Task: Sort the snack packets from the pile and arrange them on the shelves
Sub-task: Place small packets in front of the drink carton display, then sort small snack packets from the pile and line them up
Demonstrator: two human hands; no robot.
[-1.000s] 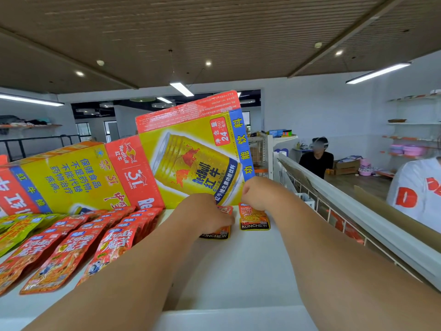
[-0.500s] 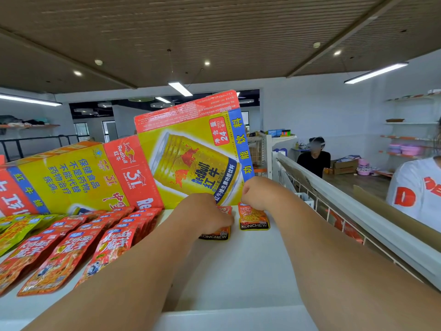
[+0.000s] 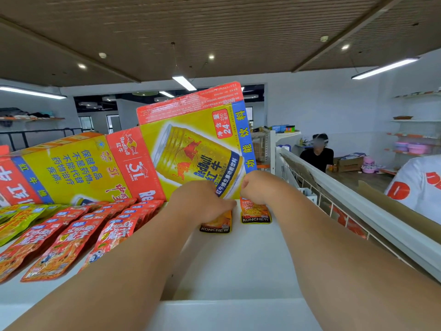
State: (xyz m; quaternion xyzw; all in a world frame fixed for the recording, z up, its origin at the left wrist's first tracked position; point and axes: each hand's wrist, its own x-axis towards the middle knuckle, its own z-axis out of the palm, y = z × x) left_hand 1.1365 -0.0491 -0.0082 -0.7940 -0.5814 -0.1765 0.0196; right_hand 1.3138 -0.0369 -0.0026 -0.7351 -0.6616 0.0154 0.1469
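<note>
Two small orange KONCHEW snack packets lie side by side on the white top shelf [image 3: 238,266], against a yellow and red Red Bull carton [image 3: 195,149]. My left hand [image 3: 200,201] rests fingers-down on the left packet [image 3: 218,224] and covers most of it. My right hand [image 3: 256,187] is closed over the top edge of the right packet [image 3: 255,212]. Rows of red snack packets [image 3: 71,237] lie overlapped on the shelf's left part, with green packets [image 3: 16,218] at the far left.
A second Red Bull carton [image 3: 66,168] lies behind the red packets. A white wire rail [image 3: 358,209] borders the shelf on the right. Beyond it sit a person in black [image 3: 317,156] and another in a white shirt [image 3: 417,187].
Both hands stay on the two orange packets; the left hand has slid slightly right and down over its packet. The view has barely shifted.
</note>
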